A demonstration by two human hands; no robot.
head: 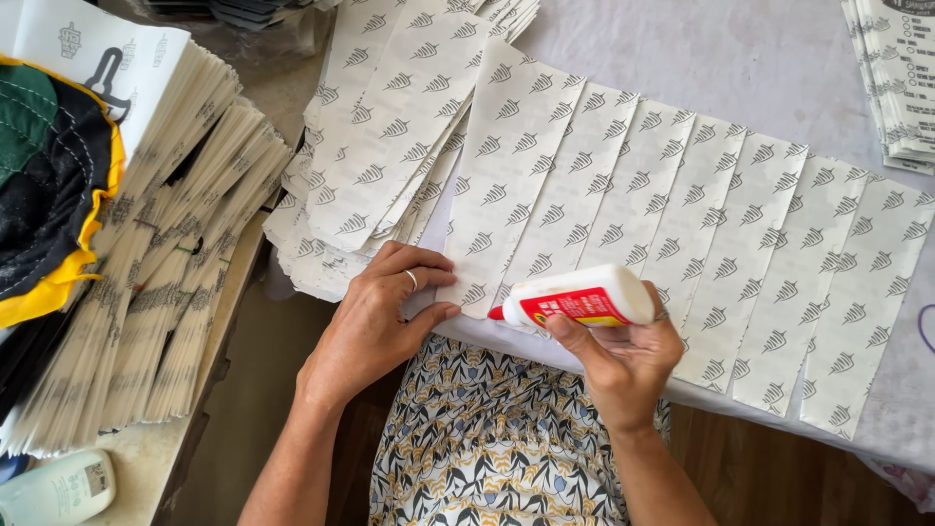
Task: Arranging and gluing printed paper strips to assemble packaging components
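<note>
The surface (pixel 740 58) carries a fanned row of printed paper sheets (pixel 682 224), which serves here as the landmark. The sheets overlap like shingles, each one leaving a narrow long edge of its neighbour exposed; this layout appears intended to present every edge for gluing in one pass. About eight sheets can be counted in the row; the exact number is uncertain at the overlaps.

Left of the row lies a loose heap of the same sheets (pixel 390 127), too many to count. Farther left stands a large stack of folded paper pieces (pixel 166 292), beside a dark cloth with yellow trim (pixel 49 185). Beyond the row's far right end sits one further stack of printed papers (pixel 896 78). One pale bottle (pixel 58 487) lies below the folded stack.

The left hand (pixel 375 326) rests flat, fingers spread, on the near-left corner of the row, apparently to keep the sheets from shifting. The right hand (pixel 618 360) is clamped around one white glue bottle (pixel 584 297), held sideways at the row's near edge, red nozzle toward the leftmost sheet.
</note>
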